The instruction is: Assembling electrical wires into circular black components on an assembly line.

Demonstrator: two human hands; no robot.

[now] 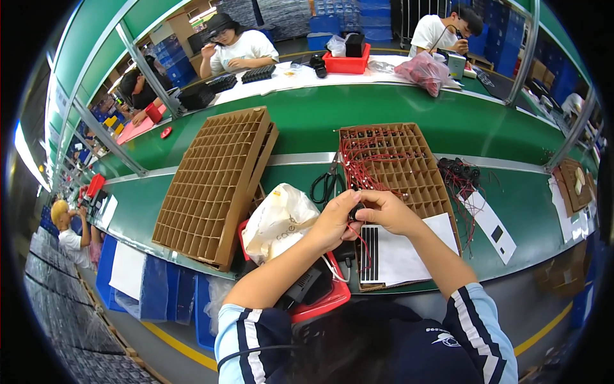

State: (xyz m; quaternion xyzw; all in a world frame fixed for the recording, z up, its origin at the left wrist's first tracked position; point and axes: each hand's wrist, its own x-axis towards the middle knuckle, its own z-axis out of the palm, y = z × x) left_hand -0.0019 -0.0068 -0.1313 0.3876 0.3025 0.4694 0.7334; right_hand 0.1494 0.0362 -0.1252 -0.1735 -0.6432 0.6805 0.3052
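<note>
Holding red-wired parts: gridded box

Your green bench bears a wire-strewn cardboard tray. Left of that tray you have scissors and, farther left, a taller cardboard grid; right of it, black wired parts and a white sheet.

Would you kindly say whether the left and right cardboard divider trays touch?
Apart: the head view shows green benchtop and scissors between left tray and right tray.
</note>
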